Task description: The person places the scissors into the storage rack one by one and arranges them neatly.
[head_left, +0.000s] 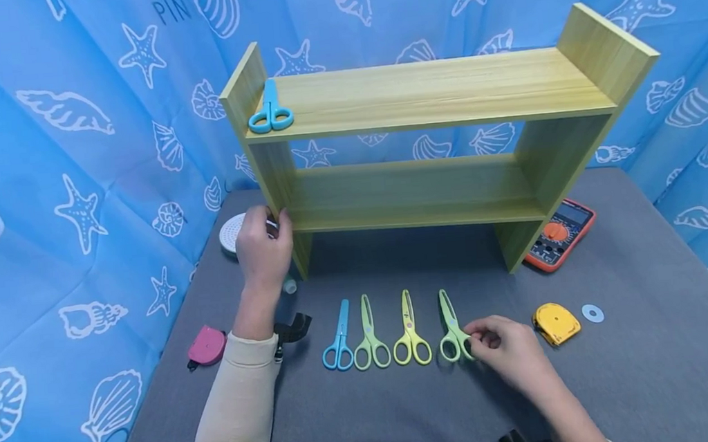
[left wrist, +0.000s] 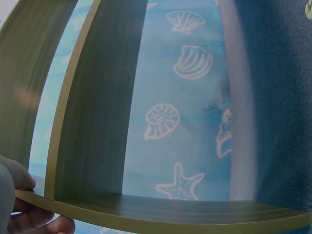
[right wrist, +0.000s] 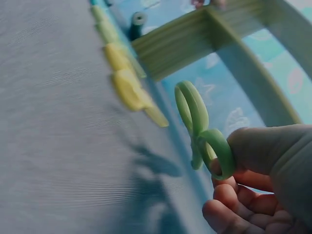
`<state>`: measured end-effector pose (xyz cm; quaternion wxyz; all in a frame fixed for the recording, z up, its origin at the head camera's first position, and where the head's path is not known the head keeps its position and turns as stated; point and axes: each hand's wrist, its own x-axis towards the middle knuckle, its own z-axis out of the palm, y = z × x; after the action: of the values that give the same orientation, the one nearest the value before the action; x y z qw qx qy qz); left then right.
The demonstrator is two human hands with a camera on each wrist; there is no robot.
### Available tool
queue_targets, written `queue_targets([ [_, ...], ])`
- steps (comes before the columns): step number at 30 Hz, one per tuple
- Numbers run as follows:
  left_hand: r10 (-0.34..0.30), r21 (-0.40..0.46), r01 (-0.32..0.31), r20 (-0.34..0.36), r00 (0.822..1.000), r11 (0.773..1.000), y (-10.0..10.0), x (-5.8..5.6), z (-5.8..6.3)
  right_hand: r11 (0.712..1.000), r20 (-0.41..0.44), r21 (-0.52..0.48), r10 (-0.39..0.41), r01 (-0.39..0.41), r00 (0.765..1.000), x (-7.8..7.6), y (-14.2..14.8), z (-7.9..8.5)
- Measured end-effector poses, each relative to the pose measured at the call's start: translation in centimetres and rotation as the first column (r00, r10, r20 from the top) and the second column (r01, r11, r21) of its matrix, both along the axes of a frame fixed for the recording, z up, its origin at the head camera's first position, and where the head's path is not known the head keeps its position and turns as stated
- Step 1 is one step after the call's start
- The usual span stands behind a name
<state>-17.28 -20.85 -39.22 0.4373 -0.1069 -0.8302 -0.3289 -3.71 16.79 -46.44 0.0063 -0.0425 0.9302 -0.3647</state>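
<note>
My left hand grips the front edge of the left side panel of a wooden desktop shelf; in the left wrist view its thumb and fingers lie on either side of that edge. Between thumb and fingers my right hand pinches one handle loop of green scissors. The right wrist view shows these scissors lifted off the cloth, their shadow below. To their left lie yellow scissors, another green pair and a blue pair. Light-blue scissors rest on the top shelf at its left end.
Left of the shelf are a white round perforated object and a pink tape measure. At the right lie an orange multimeter, a yellow tape measure and a pale blue ring. A blue shell-patterned curtain hangs behind.
</note>
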Motion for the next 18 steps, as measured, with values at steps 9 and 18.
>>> queue_targets([
  [9,0.007,0.001,-0.007,-0.002,1.000,1.000,0.0,0.0,0.0,0.995,0.064,-0.091,-0.038,0.043,0.997,0.8,1.4,4.3],
  [18,0.006,0.013,-0.006,0.002,1.000,1.000,0.1,-0.1,-0.1,0.983,-0.001,-0.171,-0.063,0.062,0.998,2.0,2.3,7.7],
])
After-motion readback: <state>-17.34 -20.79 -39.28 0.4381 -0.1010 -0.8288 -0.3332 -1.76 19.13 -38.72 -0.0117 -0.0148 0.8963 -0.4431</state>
